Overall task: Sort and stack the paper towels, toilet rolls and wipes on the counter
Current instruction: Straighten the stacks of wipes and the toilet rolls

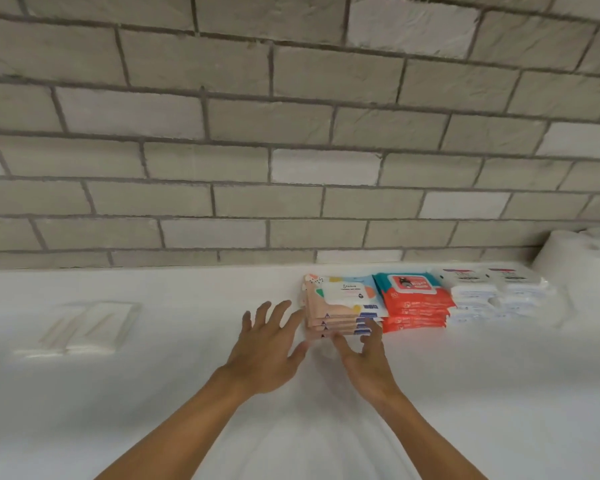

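Grey bricks stand behind the white desk; your peach wipes stack sits near them; your left hand and right hand are spread wide, holding nothing; it looks soft and slippery; squeeze both sides.

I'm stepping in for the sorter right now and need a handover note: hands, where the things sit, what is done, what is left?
Left hand: open, fingers spread, by the left side of the peach wipes stack.
Right hand: open, fingertips at that stack's front edge.
Row along the wall: peach wipes stack, red wipes stack, white packs, white rolls at far right.
Done: wipes stacked by kind.
Left: a flat white pack lies apart at the left of the counter, likely still to sort; the peach stack may need squaring.
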A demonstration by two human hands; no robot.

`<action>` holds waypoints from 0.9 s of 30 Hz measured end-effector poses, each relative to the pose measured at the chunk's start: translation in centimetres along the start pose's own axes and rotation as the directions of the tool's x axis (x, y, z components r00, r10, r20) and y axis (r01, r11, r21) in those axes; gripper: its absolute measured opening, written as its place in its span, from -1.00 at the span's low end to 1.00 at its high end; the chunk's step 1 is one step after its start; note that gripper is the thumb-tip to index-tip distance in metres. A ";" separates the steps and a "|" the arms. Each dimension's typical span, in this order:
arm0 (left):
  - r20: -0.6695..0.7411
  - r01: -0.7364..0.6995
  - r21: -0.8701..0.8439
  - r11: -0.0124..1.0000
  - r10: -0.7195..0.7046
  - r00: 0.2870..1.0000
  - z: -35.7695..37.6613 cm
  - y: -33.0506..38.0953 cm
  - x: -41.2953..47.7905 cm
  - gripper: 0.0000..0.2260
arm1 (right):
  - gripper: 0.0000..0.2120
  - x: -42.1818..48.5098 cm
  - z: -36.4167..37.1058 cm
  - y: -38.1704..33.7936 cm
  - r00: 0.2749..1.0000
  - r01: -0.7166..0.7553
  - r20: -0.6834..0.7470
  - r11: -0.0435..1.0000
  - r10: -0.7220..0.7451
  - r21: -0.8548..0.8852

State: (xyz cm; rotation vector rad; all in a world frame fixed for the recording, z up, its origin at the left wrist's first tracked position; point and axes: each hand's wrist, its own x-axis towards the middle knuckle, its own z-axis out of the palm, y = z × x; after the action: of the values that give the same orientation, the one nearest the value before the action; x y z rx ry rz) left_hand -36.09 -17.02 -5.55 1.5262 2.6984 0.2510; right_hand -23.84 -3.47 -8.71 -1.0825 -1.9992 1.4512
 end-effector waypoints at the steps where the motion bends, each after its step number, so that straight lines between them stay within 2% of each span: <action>1: 0.019 0.046 -0.054 0.997 -0.045 0.999 0.2 0.6 1.0 -0.46 | -0.24 0.6 -0.2 0.1 1.000 -0.019 0.003 0.998 0.019 0.055; 3: 0.047 0.148 -0.206 0.967 -0.142 0.989 0.5 1.6 2.9 -0.42 | -0.16 1.9 -0.6 0.3 0.998 -0.059 -0.003 0.984 0.060 0.171; 5: 0.084 0.224 -0.368 0.903 -0.207 0.975 0.8 2.3 4.8 -0.39 | -0.19 3.0 -1.0 0.1 0.995 -0.089 -0.015 0.967 0.095 0.241; 11: 0.160 0.321 -0.699 0.639 -0.297 0.941 2.7 3.9 9.6 -0.38 | -0.22 6.0 -1.2 1.3 0.981 -0.156 -0.055 0.918 0.189 0.364; 16: 0.177 0.405 -0.730 0.551 -0.420 0.890 4.0 5.4 12.3 -0.36 | -0.33 7.8 -1.3 2.2 0.945 -0.214 -0.112 0.839 0.308 0.501; 19: 0.190 0.461 -0.677 0.574 -0.469 0.862 4.6 6.3 13.1 -0.36 | -0.45 8.3 -1.4 2.4 0.894 -0.271 -0.177 0.810 0.412 0.519; 23: 0.178 0.487 -0.624 0.611 -0.496 0.850 5.3 6.9 13.6 -0.38 | -0.52 8.9 -1.6 2.3 0.855 -0.307 -0.240 0.822 0.459 0.479; 27: 0.213 0.505 -0.673 0.541 -0.512 0.832 5.5 6.6 14.0 -0.36 | -0.56 9.3 -0.7 2.0 0.801 -0.355 -0.248 0.767 0.544 0.535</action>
State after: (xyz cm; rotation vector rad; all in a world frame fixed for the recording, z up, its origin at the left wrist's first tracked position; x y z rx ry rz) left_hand -37.17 -1.04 -9.20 0.4782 2.4137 1.1057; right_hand -28.18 4.67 -11.14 -1.5527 -1.0546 1.6649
